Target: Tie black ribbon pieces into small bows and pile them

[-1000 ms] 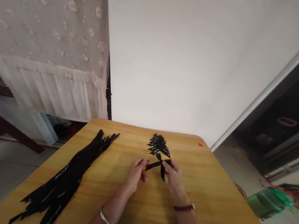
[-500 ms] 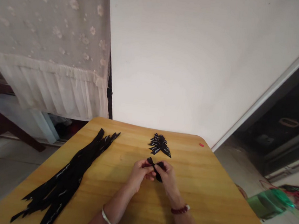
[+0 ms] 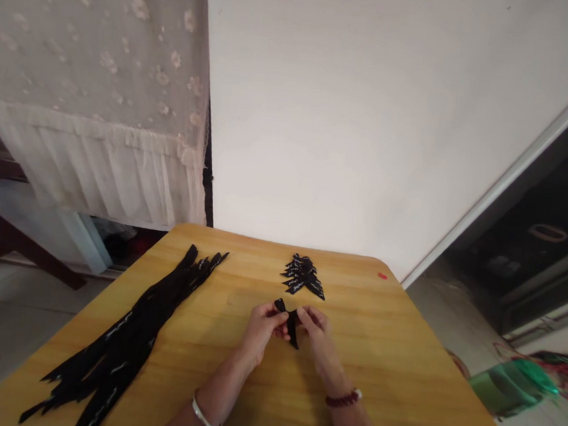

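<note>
A short black ribbon [image 3: 293, 331] is held over the middle of the wooden table, one end pointing down and another sticking up to the left. My left hand [image 3: 261, 328] pinches it near its centre between thumb and fingers. From the other side, my right hand [image 3: 316, 329] has its thumb and forefinger closed at the ribbon's right edge. Just beyond my hands lies a small stack of black ribbon pieces [image 3: 303, 275] with white script, crossed over one another. Long black ribbons [image 3: 126, 332] with white lettering are spread in a bundle on the left.
The light wooden table [image 3: 388, 384] backs onto a white panel [image 3: 364, 113]. A small red item [image 3: 382, 276] lies near its far right corner. A green translucent container [image 3: 513, 389] stands on the floor at right. A lace curtain [image 3: 100, 88] hangs at left.
The ribbon between my hands has shifted slightly left and now hangs with a longer end downward. My right fingers have moved from covering it to its right edge.
</note>
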A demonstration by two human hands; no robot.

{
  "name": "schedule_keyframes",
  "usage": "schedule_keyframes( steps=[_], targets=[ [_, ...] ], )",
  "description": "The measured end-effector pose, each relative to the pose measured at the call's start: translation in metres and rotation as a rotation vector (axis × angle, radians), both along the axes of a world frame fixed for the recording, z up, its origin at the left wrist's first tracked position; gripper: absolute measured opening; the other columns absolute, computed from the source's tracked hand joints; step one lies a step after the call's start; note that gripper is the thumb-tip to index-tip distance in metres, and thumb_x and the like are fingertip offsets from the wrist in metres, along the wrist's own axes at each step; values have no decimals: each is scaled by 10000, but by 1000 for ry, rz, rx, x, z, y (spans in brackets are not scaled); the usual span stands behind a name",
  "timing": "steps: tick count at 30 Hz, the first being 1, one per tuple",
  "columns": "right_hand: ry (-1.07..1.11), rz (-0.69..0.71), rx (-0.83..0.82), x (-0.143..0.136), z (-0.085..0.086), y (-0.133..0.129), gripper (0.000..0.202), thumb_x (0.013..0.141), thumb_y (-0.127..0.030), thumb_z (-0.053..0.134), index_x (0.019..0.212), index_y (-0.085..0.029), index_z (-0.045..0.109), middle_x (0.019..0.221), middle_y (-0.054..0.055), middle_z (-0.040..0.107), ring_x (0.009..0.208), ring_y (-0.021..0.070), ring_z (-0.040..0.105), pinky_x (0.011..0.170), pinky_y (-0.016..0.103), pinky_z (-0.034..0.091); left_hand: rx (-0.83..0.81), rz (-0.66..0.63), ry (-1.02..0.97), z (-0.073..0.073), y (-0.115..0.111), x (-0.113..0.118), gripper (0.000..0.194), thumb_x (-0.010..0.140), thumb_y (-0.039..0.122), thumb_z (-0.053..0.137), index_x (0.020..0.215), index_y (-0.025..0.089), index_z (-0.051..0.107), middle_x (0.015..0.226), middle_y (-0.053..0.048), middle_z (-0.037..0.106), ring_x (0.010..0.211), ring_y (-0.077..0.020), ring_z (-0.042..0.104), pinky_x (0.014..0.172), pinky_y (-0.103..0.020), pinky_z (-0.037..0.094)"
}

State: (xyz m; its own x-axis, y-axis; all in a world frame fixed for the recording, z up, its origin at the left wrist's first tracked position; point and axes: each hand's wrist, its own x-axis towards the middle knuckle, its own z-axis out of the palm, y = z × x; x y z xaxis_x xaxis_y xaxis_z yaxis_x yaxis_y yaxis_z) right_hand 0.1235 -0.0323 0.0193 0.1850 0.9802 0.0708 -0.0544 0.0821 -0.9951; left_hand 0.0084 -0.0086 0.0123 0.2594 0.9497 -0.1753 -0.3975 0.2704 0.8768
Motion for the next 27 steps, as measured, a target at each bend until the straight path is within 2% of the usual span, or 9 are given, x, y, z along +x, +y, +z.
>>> schedule_keyframes(
  steps=[6,12,15,18,21,27],
  targets=[
    [-121,-65,35,4,-9,6,278,695,-392,527,538,-162,512,501,-20,479,495,111,431,493,231,341,-39,-13,73,0,-1,-1,163,561,245,622,570,127,510,403,25,491,364,-84,453,374,-222,416],
    [-300,-124,90,5,-13,8,310,693,-393,524,480,-181,452,451,-39,417,459,105,380,459,231,303,-23,-116,76,0,-3,1,149,576,246,604,578,131,508,391,32,481,332,-70,425,320,-189,369],
    [-201,-114,34,6,-10,7,326,698,-436,518,513,-168,513,488,-11,500,496,120,444,486,237,332,-24,-77,46,1,-2,0,185,567,270,614,555,141,481,397,39,481,305,-66,416,298,-183,341],
    [-5,-68,-63,7,-10,5,389,729,-507,454,687,-154,612,669,50,621,639,160,543,563,252,378,-37,-4,32,1,0,-2,211,550,279,627,541,143,466,399,53,465,284,-59,401,287,-183,326],
    [103,-21,-110,6,-12,5,433,701,-552,467,722,-151,631,721,67,638,674,179,557,569,261,385,-54,17,17,2,1,-4,211,529,268,642,560,138,478,429,54,470,307,-60,420,290,-178,327],
    [61,73,-17,1,-4,0,248,656,-415,606,668,-168,612,611,14,592,585,147,505,539,253,367,-54,-1,16,1,1,-3,202,520,236,638,638,131,513,505,44,504,344,-60,456,300,-170,337]
  ],
)
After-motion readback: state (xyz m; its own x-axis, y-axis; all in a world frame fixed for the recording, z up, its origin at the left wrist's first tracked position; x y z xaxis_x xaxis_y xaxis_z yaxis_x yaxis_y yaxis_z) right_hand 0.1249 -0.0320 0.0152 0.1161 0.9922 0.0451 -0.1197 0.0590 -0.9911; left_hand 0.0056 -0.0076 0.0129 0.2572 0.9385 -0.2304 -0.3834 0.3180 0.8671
